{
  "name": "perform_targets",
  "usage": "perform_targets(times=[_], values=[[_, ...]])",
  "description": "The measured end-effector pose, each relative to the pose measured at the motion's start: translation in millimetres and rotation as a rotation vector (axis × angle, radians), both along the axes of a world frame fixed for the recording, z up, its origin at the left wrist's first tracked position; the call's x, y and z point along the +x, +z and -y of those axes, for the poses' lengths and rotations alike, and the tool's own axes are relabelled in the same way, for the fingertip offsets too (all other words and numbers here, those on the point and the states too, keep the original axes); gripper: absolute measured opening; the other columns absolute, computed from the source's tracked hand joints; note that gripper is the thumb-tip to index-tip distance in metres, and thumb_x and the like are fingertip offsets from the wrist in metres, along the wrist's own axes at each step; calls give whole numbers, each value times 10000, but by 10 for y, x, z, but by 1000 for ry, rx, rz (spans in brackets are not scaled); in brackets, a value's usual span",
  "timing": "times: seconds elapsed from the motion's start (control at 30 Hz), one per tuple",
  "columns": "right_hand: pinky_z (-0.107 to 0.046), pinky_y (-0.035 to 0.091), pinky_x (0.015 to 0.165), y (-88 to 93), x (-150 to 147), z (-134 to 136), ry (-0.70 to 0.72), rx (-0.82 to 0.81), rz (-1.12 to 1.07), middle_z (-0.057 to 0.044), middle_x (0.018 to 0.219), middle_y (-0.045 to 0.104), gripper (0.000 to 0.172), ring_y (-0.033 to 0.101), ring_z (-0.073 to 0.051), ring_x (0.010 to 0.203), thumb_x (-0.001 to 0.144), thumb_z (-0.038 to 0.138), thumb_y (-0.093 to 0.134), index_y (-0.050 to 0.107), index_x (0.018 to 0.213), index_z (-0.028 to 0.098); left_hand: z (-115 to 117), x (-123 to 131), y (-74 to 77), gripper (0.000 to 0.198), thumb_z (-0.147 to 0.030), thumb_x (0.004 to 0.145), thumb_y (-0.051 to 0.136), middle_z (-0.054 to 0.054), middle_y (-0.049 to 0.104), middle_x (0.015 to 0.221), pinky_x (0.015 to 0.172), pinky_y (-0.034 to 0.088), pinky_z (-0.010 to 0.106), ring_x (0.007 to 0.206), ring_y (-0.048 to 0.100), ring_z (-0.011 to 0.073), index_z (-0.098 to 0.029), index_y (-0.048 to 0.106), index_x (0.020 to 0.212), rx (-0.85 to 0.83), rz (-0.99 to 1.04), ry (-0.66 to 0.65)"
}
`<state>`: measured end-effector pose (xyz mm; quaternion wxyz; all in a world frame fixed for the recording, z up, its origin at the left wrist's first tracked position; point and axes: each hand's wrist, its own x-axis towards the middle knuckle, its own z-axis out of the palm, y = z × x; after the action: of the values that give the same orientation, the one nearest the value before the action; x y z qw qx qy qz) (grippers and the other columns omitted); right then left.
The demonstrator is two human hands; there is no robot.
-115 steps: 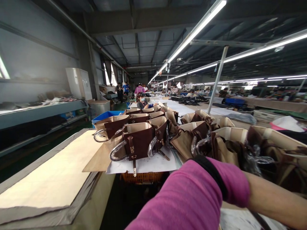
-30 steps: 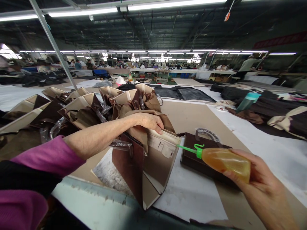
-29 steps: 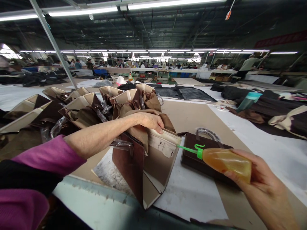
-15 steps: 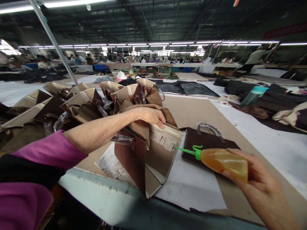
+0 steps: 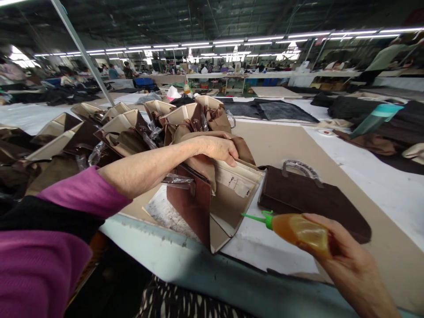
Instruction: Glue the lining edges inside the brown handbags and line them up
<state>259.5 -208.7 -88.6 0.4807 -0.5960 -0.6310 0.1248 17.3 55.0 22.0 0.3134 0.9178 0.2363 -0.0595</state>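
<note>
An unfinished brown handbag (image 5: 190,198) stands tilted at the table's near edge, its beige inner side facing me. My left hand (image 5: 220,150) grips its upper edge, with the fingers closed over the panel and brown lining. Below those fingers a white patch (image 5: 233,182) carries a handwritten mark. My right hand (image 5: 341,247) is wrapped round a clear squeeze bottle (image 5: 301,229) of amber liquid. The bottle's thin green nozzle points left, its tip close to the bag's right lower edge; I cannot tell whether they touch.
A dark brown bag piece with a plastic-wrapped handle (image 5: 311,198) lies to the right. Several half-made bags (image 5: 126,132) crowd the left and back. A teal-lidded bottle (image 5: 377,119) rests on dark cloth at the right. A metal post (image 5: 82,53) rises behind the bags.
The nozzle tip has moved from the white patch down to the bag's lower right edge as my right hand lowered the bottle. My left hand keeps its hold. The view has shifted slightly.
</note>
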Motion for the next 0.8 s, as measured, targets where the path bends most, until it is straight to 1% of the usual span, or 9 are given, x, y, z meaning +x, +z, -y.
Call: perform_targets(times=[0.07,0.17,0.27,0.37,0.43,0.5,0.63,0.73,0.8], values=[[-223,563,763,-60,-20,22,19,-34,3,-29,1017,703,334,690,-193,832,816,464,697,666,1074,255,68,23,44,131,-218,810,607,-24,588,682,675,335,233,704,501,141,-110,677,786,5,-45,-4],[-273,568,769,-189,-45,45,34,-116,-16,-49,1034,692,361,677,-226,865,811,460,701,658,1087,231,152,27,86,143,-218,819,606,-24,549,638,668,312,249,674,477,139,-105,676,765,16,-72,17],[-307,564,771,-325,-65,51,43,-165,-30,-57,1044,686,389,666,-248,881,796,470,716,654,1090,224,224,0,99,149,-204,832,593,-17,556,651,663,305,252,679,480,139,-94,683,784,1,-69,46],[-280,556,755,-423,-93,51,72,-162,-45,-30,1043,692,364,671,-229,875,793,451,732,651,1090,257,301,-41,103,154,-188,849,577,-15,581,691,653,301,245,691,483,131,-87,694,855,6,-73,71],[-264,548,761,-468,-116,58,89,-180,-55,-16,1047,690,345,669,-215,892,811,438,722,643,1104,274,357,-73,111,173,-191,862,568,-12,595,714,665,308,244,707,488,133,-87,700,904,31,-85,87],[-270,543,782,-506,-137,73,91,-215,-72,-19,1048,687,345,665,-214,903,821,440,708,638,1113,271,422,-109,128,180,-205,870,565,-12,598,715,682,320,243,723,493,137,-94,700,911,65,-95,93],[-317,548,803,-575,-167,101,75,-289,-131,-48,1055,686,425,663,-246,914,776,490,733,641,1107,240,617,-196,183,191,-219,895,542,-9,606,716,703,350,239,732,509,142,-106,696,911,123,-117,124],[-341,555,822,-601,-174,96,71,-344,-232,-67,1072,682,493,658,-263,939,734,508,768,630,1111,222,813,-295,216,214,-210,928,498,-3,653,836,719,371,239,767,540,142,-130,687,988,179,-117,152],[-332,569,795,-597,-173,80,59,-380,-337,-74,1056,683,534,666,-260,909,686,499,808,629,1099,212,942,-382,218,224,-207,943,474,4,666,896,721,379,240,792,551,143,-143,676,1015,220,-112,155]])
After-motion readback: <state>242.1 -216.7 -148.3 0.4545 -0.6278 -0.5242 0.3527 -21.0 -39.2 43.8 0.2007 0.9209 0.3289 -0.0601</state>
